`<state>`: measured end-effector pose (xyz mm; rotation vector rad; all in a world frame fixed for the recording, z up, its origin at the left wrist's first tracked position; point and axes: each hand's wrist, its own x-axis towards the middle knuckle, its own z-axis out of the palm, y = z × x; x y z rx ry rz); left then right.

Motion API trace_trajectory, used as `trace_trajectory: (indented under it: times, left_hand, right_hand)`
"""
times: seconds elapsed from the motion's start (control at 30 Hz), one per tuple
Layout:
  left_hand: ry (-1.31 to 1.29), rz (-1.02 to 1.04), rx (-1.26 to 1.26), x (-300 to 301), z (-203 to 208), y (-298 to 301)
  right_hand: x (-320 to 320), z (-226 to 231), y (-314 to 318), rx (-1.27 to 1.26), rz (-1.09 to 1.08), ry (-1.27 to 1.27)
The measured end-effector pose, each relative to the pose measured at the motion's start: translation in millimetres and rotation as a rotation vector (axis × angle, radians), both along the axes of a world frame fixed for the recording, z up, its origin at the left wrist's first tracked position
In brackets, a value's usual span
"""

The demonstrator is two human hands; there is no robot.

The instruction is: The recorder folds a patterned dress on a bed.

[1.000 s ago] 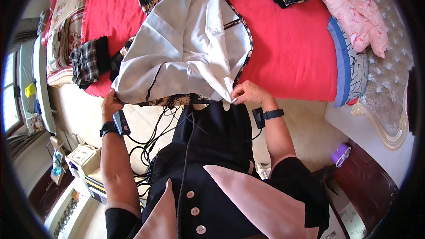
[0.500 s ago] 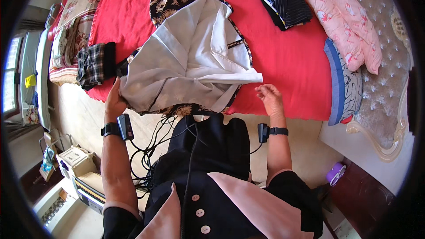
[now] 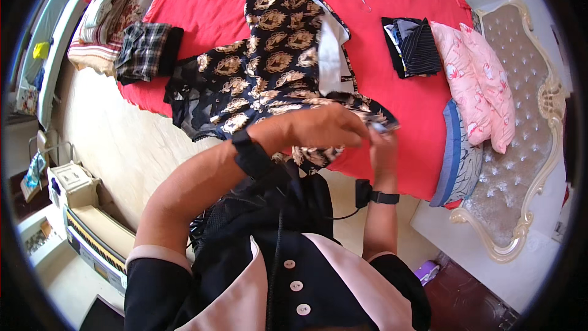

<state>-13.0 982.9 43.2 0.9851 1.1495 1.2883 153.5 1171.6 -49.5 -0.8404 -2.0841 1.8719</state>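
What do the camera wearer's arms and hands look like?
The left hand and right hand wear no gloves. Short black sleeves end in pale pink cuffs. Black wrist straps circle both arms; the right one carries a dark, boxy device with a black cable.

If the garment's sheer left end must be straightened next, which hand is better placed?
Left hand, probably: it is nearer the sheer left end, while the right hand lies farther right.

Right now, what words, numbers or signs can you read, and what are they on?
There are none I can read.
Patterned clothes: printed pictures, no letters I can make out.
Pink bedding: pictures, no readable letters.
Black box near the right hand: too dark to read anything.
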Motion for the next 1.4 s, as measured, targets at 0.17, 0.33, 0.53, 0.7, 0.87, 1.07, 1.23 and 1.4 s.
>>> trace_trajectory:
  times: [0.17,0.33,0.53,0.7,0.87,1.07,1.23,1.4]
  left_hand:
    - [-0.374,0.366,-0.241,-66,-59,-85]
    - [-0.760,1.042,-0.143,-104,-149,-212]
    - [-0.890,1.187,-0.470,-60,-234,-290]
    - [-0.967,1.550,-0.866,1,-278,-284]
    - [-0.958,1.527,-0.943,24,-301,-232]
    - [-0.997,1.647,-0.488,26,-345,-190]
    - [-0.863,1.577,-0.613,-5,-370,-176]
    - [-1.032,1.627,-0.563,-1,-433,-258]
  right_hand:
    - [50,-40,63,-0.679,-0.418,0.148]
    - [56,-77,62,-0.812,-0.494,-0.076]
    - [20,-67,43,-0.973,-0.443,-0.182]
    - [40,-125,75,-0.754,-0.546,-0.435]
    - [60,-129,101,-0.720,-0.643,-0.463]
    - [77,-92,96,-0.709,-0.418,-0.491]
    - [92,-84,82,-0.723,-0.487,-0.526]
    - [101,-116,80,-0.819,-0.413,-0.600]
